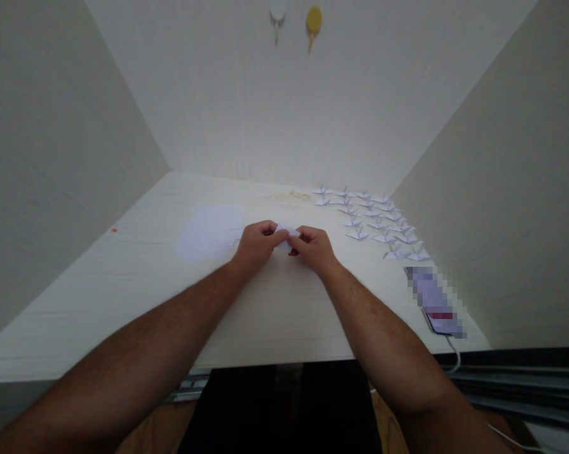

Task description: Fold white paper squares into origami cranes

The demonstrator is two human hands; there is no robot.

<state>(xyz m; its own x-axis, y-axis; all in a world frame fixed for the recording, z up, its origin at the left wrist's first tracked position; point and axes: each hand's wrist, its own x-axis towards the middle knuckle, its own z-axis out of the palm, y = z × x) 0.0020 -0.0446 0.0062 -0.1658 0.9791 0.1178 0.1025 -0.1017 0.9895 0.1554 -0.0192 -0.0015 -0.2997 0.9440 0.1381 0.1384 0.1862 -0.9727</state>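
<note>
Two bare hands pinch a small folded white paper piece (284,237) over a pale wooden desk (265,315).
Left hand (256,243) and right hand (315,247) grip it between fingertips; finished white paper cranes (374,221) sit rightward, well apart.

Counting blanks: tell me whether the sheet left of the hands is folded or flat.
Flat: the sheet lies spread on the table, unfolded.

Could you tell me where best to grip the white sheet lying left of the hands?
Probably its near right corner, from the right: the sheet lies flat on the desk, so only an edge lifts, and the left hand is nearest.
</note>
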